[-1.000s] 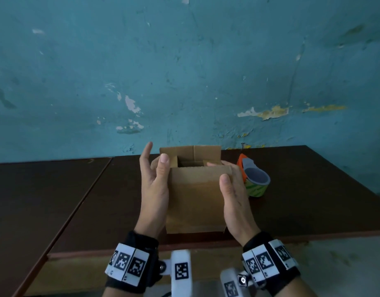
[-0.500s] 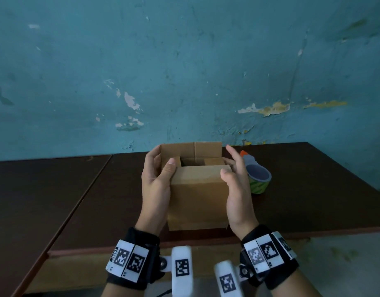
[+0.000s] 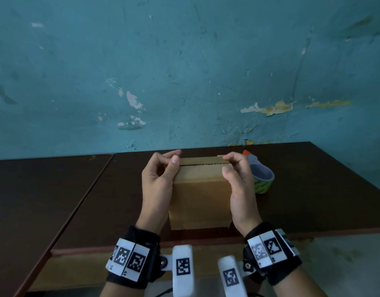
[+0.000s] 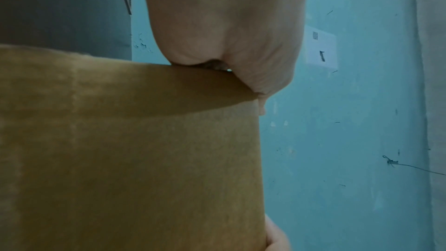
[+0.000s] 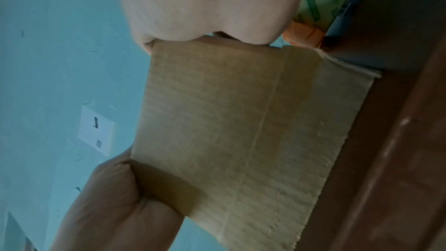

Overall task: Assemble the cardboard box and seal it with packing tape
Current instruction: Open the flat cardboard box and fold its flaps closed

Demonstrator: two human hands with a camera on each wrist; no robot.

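Observation:
A small brown cardboard box (image 3: 201,200) stands near the front edge of the dark table (image 3: 313,189). Its two top flaps lie folded down and meet at a thin dark seam (image 3: 202,164). My left hand (image 3: 161,172) grips the box's top left corner, fingers curled over the far flap and thumb on the near one. My right hand (image 3: 236,170) grips the top right corner the same way. In the wrist views the box (image 4: 130,159) (image 5: 241,131) fills the frame under each palm. A tape dispenser (image 3: 261,176) with a green roll and orange tip sits right of the box, partly hidden by my right hand.
The peeling teal wall (image 3: 184,71) rises straight behind the table. A second dark tabletop (image 3: 39,200) joins on the left along a seam. The table's front edge (image 3: 206,239) runs just in front of the box, with pale floor (image 3: 345,264) below.
The box's top was open with the far flaps standing up; both hands have folded the flaps down until they meet. The fingers went from straight along the sides to curled over the top.

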